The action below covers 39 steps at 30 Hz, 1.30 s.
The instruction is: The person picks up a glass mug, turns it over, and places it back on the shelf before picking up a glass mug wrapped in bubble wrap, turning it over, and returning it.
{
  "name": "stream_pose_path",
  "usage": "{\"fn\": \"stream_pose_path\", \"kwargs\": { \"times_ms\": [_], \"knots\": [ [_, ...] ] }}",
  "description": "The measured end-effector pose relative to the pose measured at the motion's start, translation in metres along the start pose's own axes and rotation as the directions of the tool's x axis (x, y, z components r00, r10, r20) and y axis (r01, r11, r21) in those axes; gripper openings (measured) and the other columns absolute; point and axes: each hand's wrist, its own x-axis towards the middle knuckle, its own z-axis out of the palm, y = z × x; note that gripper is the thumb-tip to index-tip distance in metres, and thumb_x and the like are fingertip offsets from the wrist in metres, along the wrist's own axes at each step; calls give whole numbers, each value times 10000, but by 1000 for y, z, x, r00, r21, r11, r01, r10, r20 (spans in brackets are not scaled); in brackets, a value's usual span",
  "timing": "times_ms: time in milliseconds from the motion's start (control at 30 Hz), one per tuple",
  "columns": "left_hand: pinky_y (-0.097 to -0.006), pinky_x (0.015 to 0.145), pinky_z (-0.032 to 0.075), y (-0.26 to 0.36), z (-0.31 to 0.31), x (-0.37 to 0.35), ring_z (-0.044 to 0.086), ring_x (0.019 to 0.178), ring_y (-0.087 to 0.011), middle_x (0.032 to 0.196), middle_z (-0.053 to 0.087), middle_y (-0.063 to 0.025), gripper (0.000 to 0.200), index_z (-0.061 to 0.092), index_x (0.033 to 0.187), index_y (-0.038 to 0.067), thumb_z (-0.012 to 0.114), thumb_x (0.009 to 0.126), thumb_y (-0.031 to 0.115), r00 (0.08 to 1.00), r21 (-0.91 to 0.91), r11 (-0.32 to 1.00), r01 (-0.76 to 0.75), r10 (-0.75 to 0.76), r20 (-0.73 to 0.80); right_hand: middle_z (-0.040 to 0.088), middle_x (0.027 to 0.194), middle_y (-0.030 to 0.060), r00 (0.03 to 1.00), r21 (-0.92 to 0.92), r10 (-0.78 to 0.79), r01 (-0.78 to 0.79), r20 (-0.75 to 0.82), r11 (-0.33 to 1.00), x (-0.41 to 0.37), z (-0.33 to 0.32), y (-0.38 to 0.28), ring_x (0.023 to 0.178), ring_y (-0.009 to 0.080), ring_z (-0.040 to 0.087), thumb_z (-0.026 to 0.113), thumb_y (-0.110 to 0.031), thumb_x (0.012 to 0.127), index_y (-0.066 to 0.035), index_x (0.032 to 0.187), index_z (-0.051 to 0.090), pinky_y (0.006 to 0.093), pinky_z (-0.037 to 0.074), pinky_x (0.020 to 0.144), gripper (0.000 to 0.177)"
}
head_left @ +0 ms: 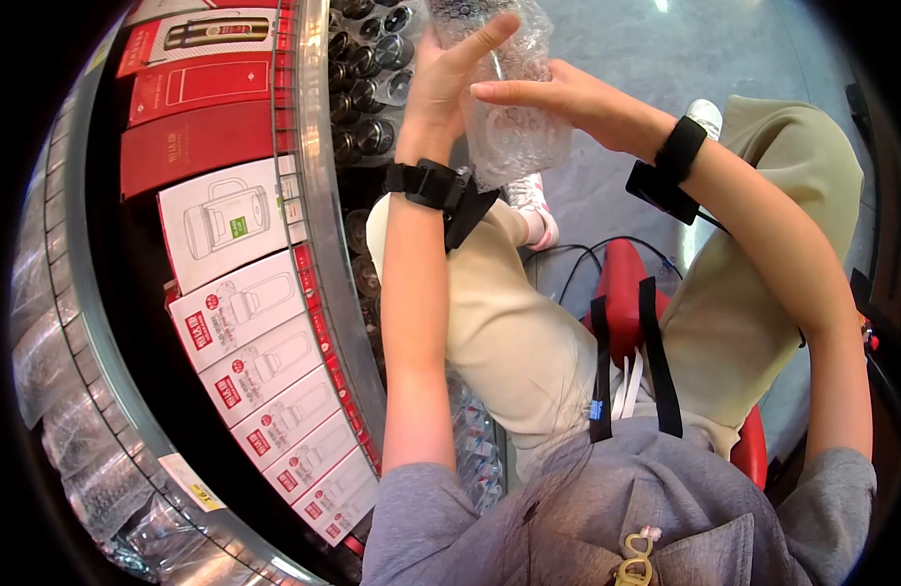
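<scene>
A clear bubble-wrapped item (pixel 514 142) stands between my hands at the top of the view, and its far end runs out of the picture. What lies inside the wrap cannot be made out. My left hand (pixel 449 78) grips it from the left, thumb stretched along the plastic. From the right, my right hand (pixel 573 103) is closed around its side, with the thumb lying across the near face. The fingers behind the wrap are mostly hidden.
On the left, a wire-edged shelf (pixel 299 234) holds red boxes (pixel 202 142) and white boxes (pixel 260 303) with printed pictures. Dark-lidded, plastic-wrapped containers (pixel 377 137) stand just beyond its edge. Below me are a red seat (pixel 621 293) and a black cable (pixel 568 251).
</scene>
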Motion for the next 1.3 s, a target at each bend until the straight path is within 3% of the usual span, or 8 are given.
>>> {"fn": "stream_pose_path", "kwargs": {
  "times_ms": [133,233,433,667,833,1100,1167,1300],
  "knots": [
    [-297,767,477,3,-1,-1,575,877,-164,996,579,-56,437,499,1130,25,686,743,108,999,-3,1000,21,-21,35,597,794,15,996,-22,-80,80,-42,997,7,1,11,730,80,549,646,-473,741,-6,896,623,226,414,637,493],
    [-292,752,483,2,1,-1,580,859,-159,988,581,-58,417,498,1125,22,671,751,88,1000,-32,999,26,-25,10,595,796,13,994,71,-85,89,-65,993,3,5,8,730,81,548,646,-464,744,-3,891,621,227,414,638,484],
    [-288,724,492,0,0,-2,582,847,-159,972,579,-66,399,490,1124,12,650,762,64,999,-85,995,51,-51,0,591,795,20,997,-26,-33,31,-70,999,5,2,10,727,83,545,656,-475,729,-11,894,614,223,409,635,494],
    [-290,715,494,0,0,-1,582,829,-166,955,577,-65,369,493,1100,11,638,762,48,999,-116,993,29,-24,48,571,745,8,999,-31,-40,39,-33,999,1,3,2,686,77,529,659,-492,719,-22,850,618,214,391,609,490],
    [-290,718,493,-4,-1,2,580,831,-165,955,576,-63,334,501,1090,14,618,781,66,995,-145,984,103,-99,31,558,709,1,998,-18,5,-6,-65,1000,5,3,8,639,74,507,612,-545,729,-19,864,633,218,375,567,544],
    [-303,757,446,-11,-10,4,573,842,-178,946,582,-72,342,532,1005,17,670,719,144,993,-95,989,115,-114,12,462,606,-54,999,-38,34,-35,-26,999,1,-2,9,521,45,346,535,-591,751,-89,830,664,231,203,457,524],
    [-305,779,437,-10,-8,3,564,854,-177,931,577,-62,323,536,991,18,658,725,154,996,-118,989,91,-90,15,407,584,-66,999,-41,42,-42,7,998,0,-4,7,510,46,291,507,-569,777,-122,871,666,237,168,457,484],
    [-301,792,423,-12,-12,6,549,875,-171,912,569,-50,297,541,979,23,634,731,157,996,-130,988,88,-89,1,319,579,-71,1000,-108,7,-5,18,994,2,-10,15,513,57,231,437,-455,855,-209,1111,598,238,149,471,389]
  ]
}}
